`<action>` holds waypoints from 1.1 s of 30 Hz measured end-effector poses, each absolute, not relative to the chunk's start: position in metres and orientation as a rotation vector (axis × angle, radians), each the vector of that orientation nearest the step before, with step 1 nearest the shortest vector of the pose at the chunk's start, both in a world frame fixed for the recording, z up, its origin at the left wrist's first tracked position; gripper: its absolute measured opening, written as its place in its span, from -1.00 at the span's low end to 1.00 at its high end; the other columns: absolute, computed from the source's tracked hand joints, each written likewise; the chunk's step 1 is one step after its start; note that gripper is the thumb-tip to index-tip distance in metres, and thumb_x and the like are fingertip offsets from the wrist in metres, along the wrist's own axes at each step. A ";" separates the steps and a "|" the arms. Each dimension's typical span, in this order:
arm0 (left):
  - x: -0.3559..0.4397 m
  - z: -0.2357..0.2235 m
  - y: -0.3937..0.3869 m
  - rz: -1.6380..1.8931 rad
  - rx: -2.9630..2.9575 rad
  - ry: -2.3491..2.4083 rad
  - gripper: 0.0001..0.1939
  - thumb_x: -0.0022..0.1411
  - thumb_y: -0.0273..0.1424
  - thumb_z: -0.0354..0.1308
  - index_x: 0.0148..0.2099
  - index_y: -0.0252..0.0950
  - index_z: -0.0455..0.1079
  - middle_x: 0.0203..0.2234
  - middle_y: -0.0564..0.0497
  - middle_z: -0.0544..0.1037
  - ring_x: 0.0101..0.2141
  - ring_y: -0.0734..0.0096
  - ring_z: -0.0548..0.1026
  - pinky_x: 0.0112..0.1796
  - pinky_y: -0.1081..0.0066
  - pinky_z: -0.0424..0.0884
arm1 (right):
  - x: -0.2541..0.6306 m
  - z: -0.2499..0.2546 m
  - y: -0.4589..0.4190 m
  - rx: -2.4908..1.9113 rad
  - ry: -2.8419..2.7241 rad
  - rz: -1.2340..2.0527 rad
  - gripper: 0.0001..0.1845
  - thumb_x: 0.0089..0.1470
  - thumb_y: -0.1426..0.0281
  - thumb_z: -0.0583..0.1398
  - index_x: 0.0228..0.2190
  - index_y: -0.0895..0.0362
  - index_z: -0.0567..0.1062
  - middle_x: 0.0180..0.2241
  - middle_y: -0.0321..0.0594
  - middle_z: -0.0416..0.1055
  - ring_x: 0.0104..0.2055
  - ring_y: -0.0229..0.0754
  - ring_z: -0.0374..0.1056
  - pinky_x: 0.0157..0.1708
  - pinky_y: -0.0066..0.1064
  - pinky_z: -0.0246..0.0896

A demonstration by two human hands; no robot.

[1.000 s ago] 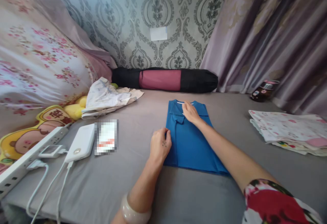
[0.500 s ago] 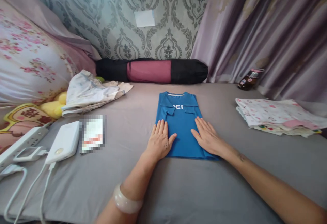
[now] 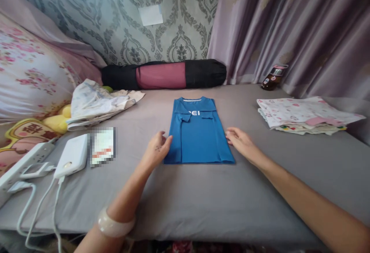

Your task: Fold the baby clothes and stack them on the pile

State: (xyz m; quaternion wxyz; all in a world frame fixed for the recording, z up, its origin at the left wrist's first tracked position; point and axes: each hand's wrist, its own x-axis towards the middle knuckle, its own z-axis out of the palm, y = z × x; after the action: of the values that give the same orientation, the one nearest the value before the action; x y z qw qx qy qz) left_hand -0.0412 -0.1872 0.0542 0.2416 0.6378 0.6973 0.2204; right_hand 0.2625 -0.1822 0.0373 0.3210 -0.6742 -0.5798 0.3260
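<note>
On the grey cloth sheet [image 3: 101, 191], between our two arms, we see the blue short-sleeved fabric shirt [image 3: 200, 141], which lies flat and folded into a narrow shape. Its collar points away from us, both sleeves are turned inward, and between them some white letters are visible. Our left hand [image 3: 158, 149] is half open, with loosely bent fingers, and its thumb is at the left edge of the shirt. Our right hand [image 3: 238, 141] is also half open, its fingertips just beside the right edge; whether they touch it, we cannot tell. On our left wrist we wear a pale, thick, round bangle [image 3: 115, 223]. Farther to the right lies a pile of white printed cloths [image 3: 300, 112], and behind the shirt rests a long black-and-maroon cylindrical bag [image 3: 162, 76], near the patterned grey wall [image 3: 187, 18].
</note>
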 end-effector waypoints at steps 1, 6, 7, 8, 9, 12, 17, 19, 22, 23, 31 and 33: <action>-0.047 0.057 -0.192 0.579 1.686 1.903 -0.45 0.26 -0.17 -0.04 0.13 -0.50 0.25 -0.18 -0.25 0.55 -0.14 0.17 0.52 -0.09 0.22 0.40 | 0.266 0.040 -0.188 -1.781 -1.444 0.935 -0.59 0.19 0.25 0.04 0.00 0.19 0.38 -0.11 0.04 0.48 -0.11 -0.08 0.46 -0.13 -0.22 0.42; -0.051 0.064 -0.213 0.558 1.495 1.772 -0.46 0.19 -0.09 0.03 0.05 -0.40 0.30 -0.45 -0.01 0.50 -0.49 0.36 0.49 -0.42 0.37 0.41 | 0.269 0.052 -0.218 -1.810 -1.303 1.243 -0.61 0.18 0.21 0.09 -0.05 0.19 0.37 -0.49 -0.20 0.46 -0.61 -0.30 0.35 -0.57 -0.47 0.31; -0.049 0.066 -0.216 0.571 1.445 1.713 -0.44 0.19 -0.08 0.03 0.08 -0.39 0.27 -0.49 0.04 0.47 -0.54 0.40 0.46 -0.47 0.41 0.38 | 0.268 0.054 -0.223 -1.797 -1.318 1.307 -0.57 0.19 0.16 0.08 -0.02 0.18 0.35 -0.55 -0.26 0.42 -0.65 -0.32 0.30 -0.63 -0.50 0.24; -0.047 0.069 -0.219 0.583 1.401 1.646 -0.41 0.19 -0.06 0.03 0.12 -0.37 0.23 -0.53 0.09 0.43 -0.57 0.44 0.43 -0.51 0.44 0.36 | 0.268 0.057 -0.227 -1.781 -1.343 1.363 -0.52 0.20 0.12 0.06 0.02 0.17 0.33 -0.60 -0.31 0.38 -0.69 -0.33 0.25 -0.66 -0.53 0.18; -0.045 0.071 -0.221 0.591 1.370 1.577 -0.38 0.19 -0.05 0.04 0.16 -0.34 0.19 -0.55 0.12 0.39 -0.58 0.46 0.41 -0.53 0.46 0.33 | 0.268 0.060 -0.230 -1.767 -1.378 1.402 -0.47 0.20 0.09 0.04 0.07 0.15 0.29 -0.65 -0.35 0.35 -0.71 -0.34 0.21 -0.68 -0.54 0.12; -0.046 0.077 -0.227 0.585 1.400 1.442 -0.38 0.15 -0.07 0.10 0.19 -0.24 0.21 -0.55 0.14 0.36 -0.55 0.48 0.38 -0.53 0.50 0.30 | 0.270 0.065 -0.236 -1.667 -1.593 1.393 -0.44 0.17 0.12 0.06 0.13 0.09 0.25 -0.64 -0.39 0.32 -0.68 -0.33 0.20 -0.67 -0.54 0.07; -0.062 0.075 -0.231 0.481 1.731 1.359 -0.51 0.09 -0.37 0.05 0.11 -0.19 0.35 -0.44 0.06 0.44 -0.47 0.43 0.37 -0.44 0.47 0.33 | 0.274 0.064 -0.242 -1.568 -2.168 0.911 -0.46 0.02 0.47 0.07 0.07 0.03 0.36 -0.42 -0.31 0.42 -0.47 -0.27 0.34 -0.46 -0.49 0.23; -0.067 0.069 -0.229 0.472 1.938 1.348 -0.45 0.04 -0.48 -0.03 0.12 -0.18 0.33 -0.31 0.01 0.47 -0.37 0.37 0.39 -0.33 0.42 0.37 | 0.275 0.061 -0.242 -1.564 -2.321 0.614 -0.43 0.01 0.52 0.03 0.08 -0.01 0.36 -0.28 -0.25 0.45 -0.37 -0.24 0.38 -0.36 -0.45 0.28; -0.071 0.057 -0.221 0.489 2.268 1.320 -0.46 0.03 -0.56 -0.06 0.08 -0.18 0.35 -0.17 -0.05 0.43 -0.17 0.26 0.36 -0.13 0.29 0.36 | 0.277 0.055 -0.238 -1.516 -2.459 0.289 -0.46 0.06 0.52 0.01 0.06 -0.02 0.38 -0.16 -0.20 0.42 -0.28 -0.19 0.40 -0.29 -0.39 0.32; -0.071 0.054 -0.219 0.489 2.363 1.333 -0.46 0.04 -0.58 -0.06 0.07 -0.18 0.36 -0.15 -0.07 0.41 -0.14 0.23 0.34 -0.09 0.24 0.35 | 0.277 0.053 -0.236 -1.490 -2.491 0.217 -0.47 0.07 0.54 0.00 0.06 0.00 0.39 -0.16 -0.17 0.41 -0.26 -0.17 0.40 -0.28 -0.37 0.33; -0.077 0.056 -0.202 0.314 2.703 1.129 -0.37 0.01 -0.64 -0.05 0.14 -0.13 0.34 0.09 -0.08 0.37 0.09 0.12 0.28 0.09 0.10 0.24 | 0.282 0.050 -0.226 -1.165 -2.618 0.130 -0.35 0.06 0.68 -0.09 0.09 -0.02 0.39 0.10 -0.19 0.35 0.13 -0.13 0.27 0.11 -0.17 0.24; -0.078 0.056 -0.199 0.296 2.633 1.027 -0.43 0.12 -0.59 -0.06 0.16 -0.14 0.31 0.06 -0.07 0.43 0.07 0.21 0.34 0.10 0.18 0.25 | 0.282 0.047 -0.226 -1.180 -2.583 0.234 -0.37 0.08 0.64 -0.08 0.09 -0.02 0.39 0.10 -0.22 0.37 0.13 -0.15 0.28 0.14 -0.19 0.22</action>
State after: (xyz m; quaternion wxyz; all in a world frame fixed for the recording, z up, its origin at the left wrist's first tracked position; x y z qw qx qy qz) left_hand -0.0775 -0.1993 0.0562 0.1496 0.9161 0.3574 0.1030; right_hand 0.2824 -0.2262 0.0471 0.1456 -0.4099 -0.8968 0.0812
